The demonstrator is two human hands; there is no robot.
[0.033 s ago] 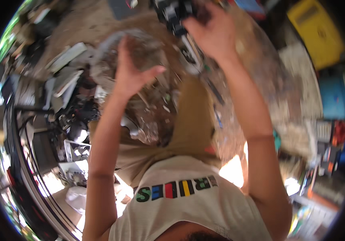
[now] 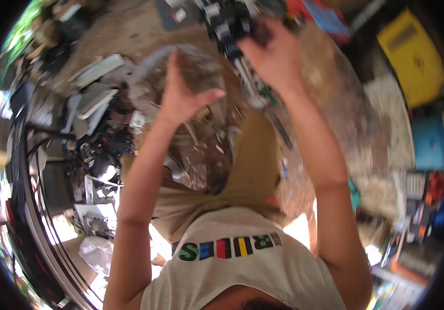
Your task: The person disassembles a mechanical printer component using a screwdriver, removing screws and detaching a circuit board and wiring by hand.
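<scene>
My left hand (image 2: pixel 180 95) hangs open, its thumb and fingers spread, holding nothing. Below it lies a greyish, rounded sack-like container (image 2: pixel 140 77) with scraps around it; blur hides its exact kind. At the top, my right hand (image 2: pixel 278 59) grips the near right side of a black blocky part (image 2: pixel 227 28) with pale patches. Its thumb presses on the part, and the fingertips are partly hidden. Just below the part is a long whitish piece (image 2: pixel 250 85) on the ground.
Metal and plastic scraps (image 2: pixel 95 98) are heaped on the left. A dark, thin tool-like piece (image 2: pixel 282 130) lies near my knee (image 2: pixel 255 134). On the right stand a yellow panel (image 2: pixel 413 59) and a blue container (image 2: pixel 431 142). A red and blue item (image 2: pixel 328 20) sits at the top.
The whole view has shifted slightly, so the surroundings appear a little lower and to the right. Both hands keep their poses, and the right hand stays on the black part.
</scene>
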